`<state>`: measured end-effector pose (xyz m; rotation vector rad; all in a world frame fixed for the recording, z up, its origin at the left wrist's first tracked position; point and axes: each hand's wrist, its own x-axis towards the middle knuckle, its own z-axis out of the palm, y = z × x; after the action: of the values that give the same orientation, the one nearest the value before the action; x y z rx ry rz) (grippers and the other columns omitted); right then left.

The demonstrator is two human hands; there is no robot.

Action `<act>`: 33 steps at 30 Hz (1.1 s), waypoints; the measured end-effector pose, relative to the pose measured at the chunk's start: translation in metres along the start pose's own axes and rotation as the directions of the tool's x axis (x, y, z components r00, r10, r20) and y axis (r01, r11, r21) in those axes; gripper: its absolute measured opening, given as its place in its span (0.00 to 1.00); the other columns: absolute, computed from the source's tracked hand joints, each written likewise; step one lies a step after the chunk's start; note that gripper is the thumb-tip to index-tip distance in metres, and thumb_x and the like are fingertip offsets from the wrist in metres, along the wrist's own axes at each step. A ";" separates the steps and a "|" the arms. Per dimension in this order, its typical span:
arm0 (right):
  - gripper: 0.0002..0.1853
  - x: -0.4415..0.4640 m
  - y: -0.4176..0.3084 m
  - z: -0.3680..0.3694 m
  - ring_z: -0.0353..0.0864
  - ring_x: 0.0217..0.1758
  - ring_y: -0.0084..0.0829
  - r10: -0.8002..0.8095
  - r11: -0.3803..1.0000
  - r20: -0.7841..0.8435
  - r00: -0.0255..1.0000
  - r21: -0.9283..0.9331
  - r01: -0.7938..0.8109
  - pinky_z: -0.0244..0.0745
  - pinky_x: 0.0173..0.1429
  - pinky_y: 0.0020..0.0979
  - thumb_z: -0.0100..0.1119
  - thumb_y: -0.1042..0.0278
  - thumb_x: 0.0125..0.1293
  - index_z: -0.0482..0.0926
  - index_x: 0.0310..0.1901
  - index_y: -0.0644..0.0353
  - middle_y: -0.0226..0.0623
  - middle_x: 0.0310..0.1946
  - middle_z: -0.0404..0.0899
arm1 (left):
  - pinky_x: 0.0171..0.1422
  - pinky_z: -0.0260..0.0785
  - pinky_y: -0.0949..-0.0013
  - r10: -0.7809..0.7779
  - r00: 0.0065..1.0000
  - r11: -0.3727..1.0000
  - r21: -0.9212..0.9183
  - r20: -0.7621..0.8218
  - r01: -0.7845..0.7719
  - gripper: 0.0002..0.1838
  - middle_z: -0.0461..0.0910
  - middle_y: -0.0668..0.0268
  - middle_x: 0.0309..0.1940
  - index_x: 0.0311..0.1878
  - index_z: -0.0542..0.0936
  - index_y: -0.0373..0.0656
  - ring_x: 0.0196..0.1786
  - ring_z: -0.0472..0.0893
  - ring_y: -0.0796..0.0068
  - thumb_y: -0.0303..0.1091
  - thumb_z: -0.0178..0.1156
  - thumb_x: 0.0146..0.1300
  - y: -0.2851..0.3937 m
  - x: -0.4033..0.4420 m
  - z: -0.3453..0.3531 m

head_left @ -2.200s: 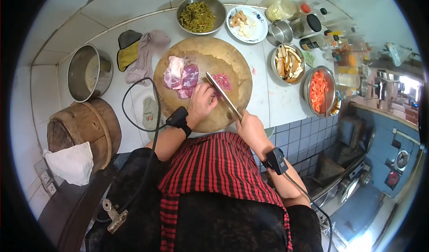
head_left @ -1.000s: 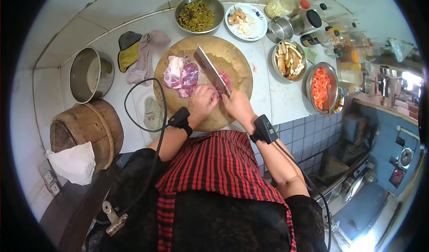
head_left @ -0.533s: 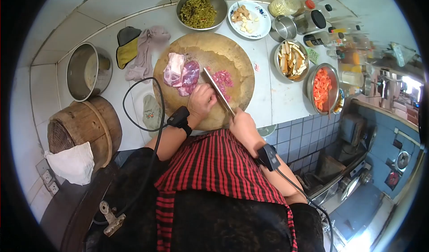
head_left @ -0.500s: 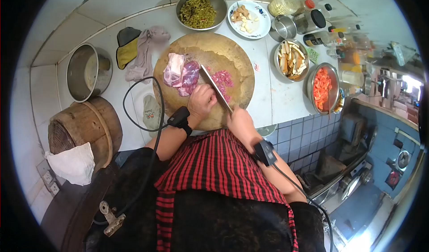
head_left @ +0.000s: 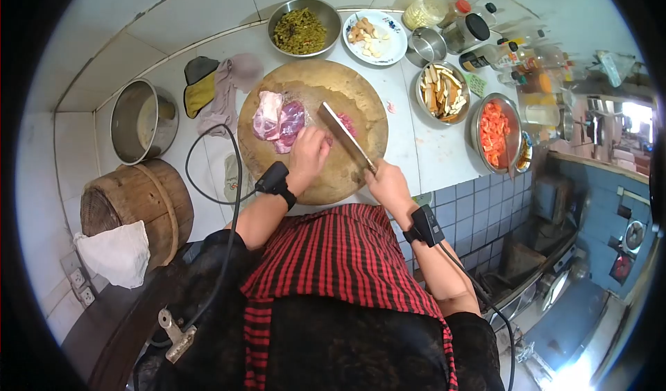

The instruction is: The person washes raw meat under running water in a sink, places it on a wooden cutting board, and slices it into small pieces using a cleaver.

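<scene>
A round wooden chopping board (head_left: 354, 166) carries a large piece of raw meat (head_left: 291, 120) with a pale fatty side on its left half. Beside the meat, my left hand (head_left: 310, 157) is closed with curled fingers; whether anything is inside them is hidden. My right hand (head_left: 388, 185) grips the handle of a cleaver (head_left: 345, 134). The blade slants up and left across the board, its tip to the right of the meat. Small bits of chopped meat (head_left: 347, 123) lie beyond the blade, partly covered by it.
Behind the board stand a bowl of chopped greens (head_left: 300, 32) and a plate of ginger and garlic (head_left: 374, 37). To the right are a bowl of sliced pieces (head_left: 442, 91), a bowl of chopped tomato (head_left: 495, 134) and several bottles. At left are a metal pot (head_left: 144, 122) and wooden bucket (head_left: 139, 211).
The cleaver and my right hand have shifted right, away from my left hand, and the blade now covers more of the chopped meat. The view has moved slightly.
</scene>
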<state>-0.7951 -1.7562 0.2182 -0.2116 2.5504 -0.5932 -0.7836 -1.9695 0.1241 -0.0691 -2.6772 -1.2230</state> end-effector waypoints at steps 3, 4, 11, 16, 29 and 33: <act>0.14 0.011 -0.005 -0.009 0.81 0.39 0.62 0.001 1.000 -0.079 0.997 0.021 0.000 0.75 0.45 0.54 0.59 0.61 0.64 0.77 0.38 0.68 0.62 0.30 0.81 | 0.54 0.69 0.55 -0.052 0.996 0.997 -0.069 -0.070 0.047 0.13 0.77 0.59 0.42 0.43 0.79 0.42 0.49 0.75 0.53 0.21 0.62 0.52 0.008 0.019 0.010; 0.14 0.012 -0.009 -0.012 0.81 0.38 0.62 0.016 0.999 -0.102 0.995 0.032 -0.013 0.75 0.45 0.54 0.59 0.62 0.64 0.77 0.38 0.68 0.61 0.29 0.81 | 0.54 0.69 0.55 -0.054 0.996 0.996 -0.068 -0.068 0.050 0.13 0.77 0.59 0.42 0.43 0.79 0.42 0.49 0.75 0.53 0.21 0.62 0.52 0.012 0.019 0.008; 0.13 -0.005 -0.021 -0.016 0.78 0.37 0.65 -0.035 0.998 -0.061 0.997 0.047 0.038 0.73 0.42 0.55 0.59 0.63 0.65 0.74 0.36 0.68 0.64 0.27 0.78 | 0.54 0.71 0.58 0.097 0.985 0.995 0.005 -0.140 -0.097 0.15 0.77 0.58 0.46 0.45 0.80 0.40 0.49 0.76 0.53 0.23 0.65 0.52 0.013 -0.001 -0.003; 0.12 -0.010 -0.023 -0.011 0.81 0.36 0.62 -0.005 0.999 0.034 0.999 -0.043 0.006 0.76 0.43 0.55 0.59 0.65 0.64 0.74 0.38 0.66 0.61 0.28 0.81 | 0.53 0.71 0.57 0.098 0.984 0.991 -0.077 -0.147 -0.111 0.12 0.77 0.57 0.42 0.42 0.80 0.40 0.47 0.76 0.53 0.24 0.66 0.52 0.006 0.006 0.000; 0.15 0.050 -0.028 0.012 0.81 0.37 0.62 -0.144 0.988 -0.072 0.987 0.045 0.147 0.76 0.44 0.54 0.58 0.60 0.66 0.78 0.37 0.68 0.62 0.29 0.80 | 0.51 0.72 0.57 0.178 0.972 0.982 -0.029 -0.156 -0.184 0.07 0.78 0.59 0.38 0.34 0.79 0.39 0.45 0.77 0.55 0.24 0.66 0.51 0.005 0.003 0.004; 0.13 0.016 -0.023 -0.013 0.81 0.36 0.63 -0.060 0.998 -0.018 0.998 0.003 0.060 0.76 0.44 0.55 0.57 0.62 0.66 0.77 0.37 0.68 0.62 0.28 0.80 | 0.52 0.71 0.57 0.097 0.983 0.991 -0.075 -0.159 -0.110 0.07 0.78 0.59 0.40 0.35 0.80 0.39 0.45 0.77 0.55 0.23 0.66 0.52 0.010 -0.005 -0.005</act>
<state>-0.8143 -1.7761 0.2318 -0.2839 2.5673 -0.6249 -0.7768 -1.9666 0.1339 -0.1185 -2.4578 -1.2534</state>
